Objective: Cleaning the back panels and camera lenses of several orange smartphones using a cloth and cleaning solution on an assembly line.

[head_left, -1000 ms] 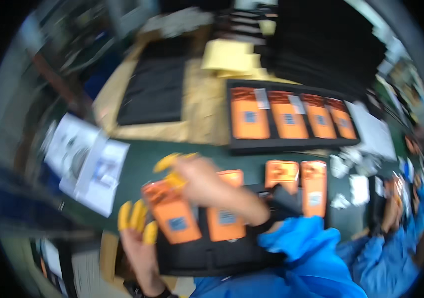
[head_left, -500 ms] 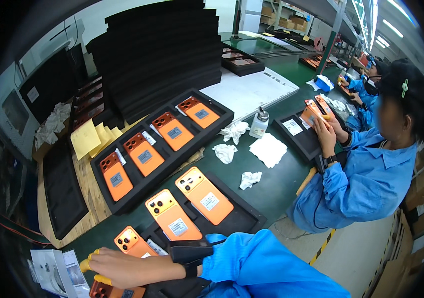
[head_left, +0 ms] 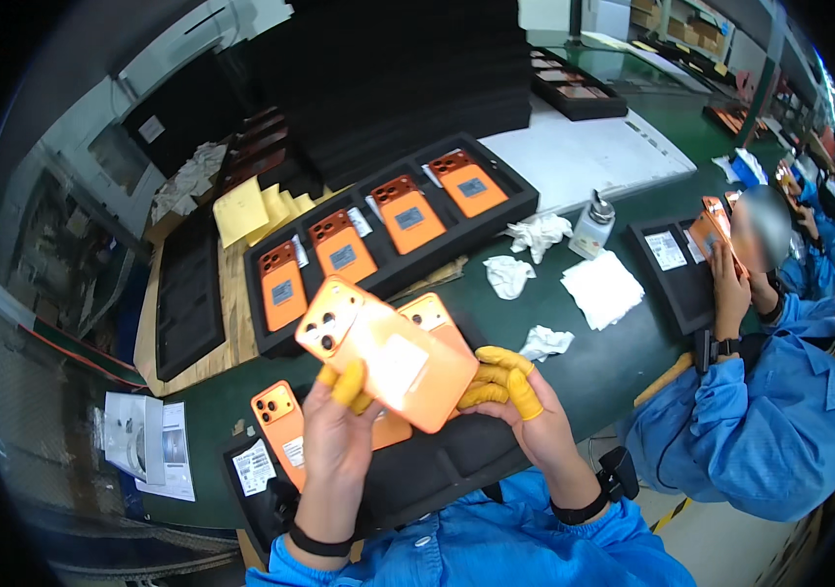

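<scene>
An orange phone (head_left: pixel 359 338), tilted with its camera side up, is held between my two hands above a black foam tray (head_left: pixel 437 470). My left hand (head_left: pixel 337 421) grips its lower left edge; my right hand (head_left: pixel 520 401) has its fingers closed at the right end. Yellow finger cots cover several fingertips. Glare whitens the label on the phone's back. Beneath lie more orange phones in the tray: one (head_left: pixel 278 416) at the left, one (head_left: pixel 391 430) mostly hidden by the held phone, one (head_left: pixel 429 311) partly hidden. A white label (head_left: pixel 254 468) shows in the tray's left slot.
Behind stands another black tray (head_left: pixel 525 203) of orange phones. Crumpled white wipes (head_left: pixel 508 277), a folded cloth (head_left: pixel 603 292) and a pump bottle (head_left: pixel 593 225) lie to the right. A co-worker in blue (head_left: pixel 750 421) holds a phone there. Papers (head_left: pixel 178 455) rest at the left.
My left hand has come up from the lower left with a phone. My right hand has come into view and grips it too. The view has shifted, so the bench appears farther right.
</scene>
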### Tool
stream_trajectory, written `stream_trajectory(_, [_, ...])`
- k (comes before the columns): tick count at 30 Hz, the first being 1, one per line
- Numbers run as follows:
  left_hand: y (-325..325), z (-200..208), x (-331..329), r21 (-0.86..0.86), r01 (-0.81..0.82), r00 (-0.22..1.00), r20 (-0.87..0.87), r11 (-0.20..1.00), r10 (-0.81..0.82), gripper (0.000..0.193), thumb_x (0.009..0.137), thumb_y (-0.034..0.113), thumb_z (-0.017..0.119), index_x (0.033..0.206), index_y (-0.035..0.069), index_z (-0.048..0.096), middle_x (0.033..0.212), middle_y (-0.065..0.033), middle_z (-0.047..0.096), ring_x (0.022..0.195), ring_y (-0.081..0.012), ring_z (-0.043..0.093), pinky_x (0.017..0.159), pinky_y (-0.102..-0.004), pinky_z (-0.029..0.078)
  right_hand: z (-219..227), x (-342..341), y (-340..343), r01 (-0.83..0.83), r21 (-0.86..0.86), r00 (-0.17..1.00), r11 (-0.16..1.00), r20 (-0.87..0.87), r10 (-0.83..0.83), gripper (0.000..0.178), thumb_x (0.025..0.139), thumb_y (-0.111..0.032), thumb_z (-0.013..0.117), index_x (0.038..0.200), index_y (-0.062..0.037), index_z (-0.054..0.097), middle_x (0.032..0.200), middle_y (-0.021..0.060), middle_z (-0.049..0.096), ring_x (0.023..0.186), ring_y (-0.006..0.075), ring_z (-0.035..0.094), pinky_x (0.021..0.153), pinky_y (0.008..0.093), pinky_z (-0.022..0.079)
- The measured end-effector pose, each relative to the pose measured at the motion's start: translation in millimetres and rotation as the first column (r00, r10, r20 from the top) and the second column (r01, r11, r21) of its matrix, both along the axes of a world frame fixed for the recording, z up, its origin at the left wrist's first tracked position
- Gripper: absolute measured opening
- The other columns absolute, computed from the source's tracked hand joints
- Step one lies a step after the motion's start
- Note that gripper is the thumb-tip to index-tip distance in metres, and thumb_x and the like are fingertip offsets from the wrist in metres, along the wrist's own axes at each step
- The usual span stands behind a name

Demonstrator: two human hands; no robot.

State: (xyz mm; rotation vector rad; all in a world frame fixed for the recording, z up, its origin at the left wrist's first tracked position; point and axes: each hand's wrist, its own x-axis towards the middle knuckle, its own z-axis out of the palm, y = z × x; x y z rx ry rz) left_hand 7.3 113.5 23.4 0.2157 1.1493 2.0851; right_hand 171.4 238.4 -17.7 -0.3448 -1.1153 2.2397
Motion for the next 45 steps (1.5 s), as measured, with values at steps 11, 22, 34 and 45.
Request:
stream_trajectory(11, [90.7,-7.9,54.0,-0.064,0.145,0.989,0.043,0.987,-0.142,0.033,0.09,0.011,0.056,0.122,0.003,0.049,0.118,-0.0105,0.059,0.109,-0.0229,0.058,0.095,-0.0384,0.048,-32.3,38.9,44.3,0.4,0.027,0.916,0.916,-0.021,-0.4,0.028,0.097,-0.011,0.045,0.123,0.0002,0.048,0.11,0.0082,0.058,0.097,0.0168,0.059,0.085,0.0297,0.047])
stream_trajectory(22, [110.0,-15.9,68.0,-0.02,0.109,0.994,-0.005,0.994,-0.11,0.031,0.09,0.011,0.057,0.12,0.004,0.05,0.111,-0.0089,0.061,0.101,-0.0191,0.061,0.086,-0.0335,0.052,-6.5,52.5,61.2,0.419,0.905,0.698,0.071,-0.271,-0.663,0.027,0.075,-0.004,0.069,0.102,-0.0032,0.064,0.072,0.008,0.052,0.063,0.0233,0.056,0.096,0.0516,0.044])
stream_trajectory(34, [102.7,-20.3,57.2,-0.042,0.087,0.996,0.029,0.995,-0.086,0.033,0.089,0.01,0.059,0.12,0.007,0.049,0.109,-0.0053,0.061,0.098,-0.0168,0.061,0.083,-0.032,0.051,-15.3,51.2,65.2,0.489,0.853,0.66,0.183,-0.224,-0.717,0.016,0.079,-0.002,0.064,0.096,-0.0017,0.062,0.078,0.011,0.062,0.068,0.0263,0.061,0.09,0.0474,0.048])
stream_trajectory(45, [54.6,-24.1,42.2,-0.069,-0.203,0.97,-0.149,0.977,0.191,0.036,0.088,0.007,0.058,0.122,0.001,0.047,0.11,-0.0097,0.06,0.098,-0.02,0.062,0.08,-0.0332,0.053,-29.3,20.2,53.3,0.45,0.656,0.785,0.605,0.033,-0.619,0.032,0.082,0.005,0.061,0.113,-0.0025,0.056,0.091,0.0112,0.06,0.081,0.0202,0.061,0.072,0.0284,0.048])
